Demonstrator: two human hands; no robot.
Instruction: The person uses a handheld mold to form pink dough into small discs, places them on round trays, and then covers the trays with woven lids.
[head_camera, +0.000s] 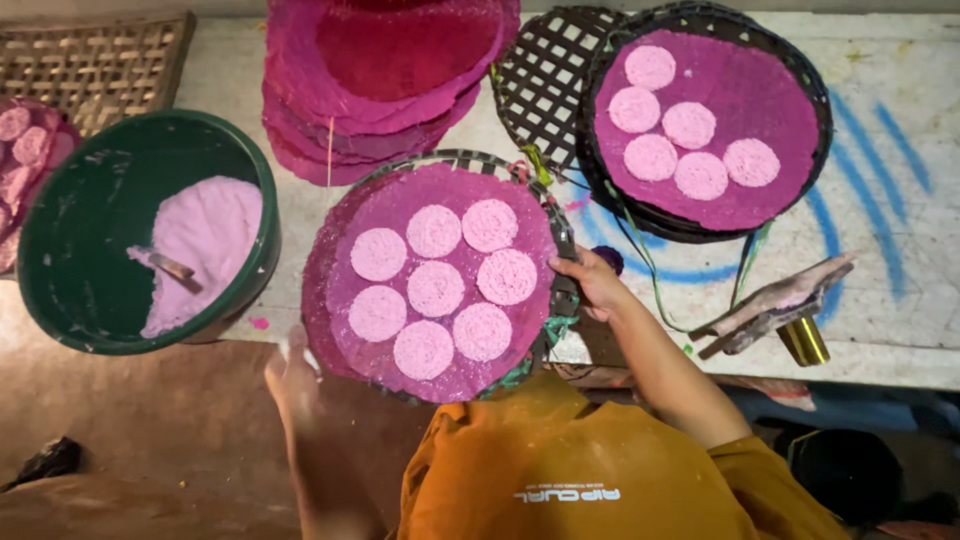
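Chalk-marked desk (900, 250) bears a round woven tray (556, 262) lined magenta, carrying eight pale pink discs (435, 288); right hand (590, 282) clamps its rim, blurred left hand (290, 375) spreads open beside it.

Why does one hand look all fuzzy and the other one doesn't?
In the head view, the left hand is smeared by motion blur at the woven tray edge, while the right hand gripping the rim looks sharp; bottom corners fall dark.

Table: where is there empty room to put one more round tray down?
Bare table lies right of the far tray, past the wooden scraper. A small strip shows between the green bowl and the stacked pink cloths. The middle, around the near tray, is crowded.
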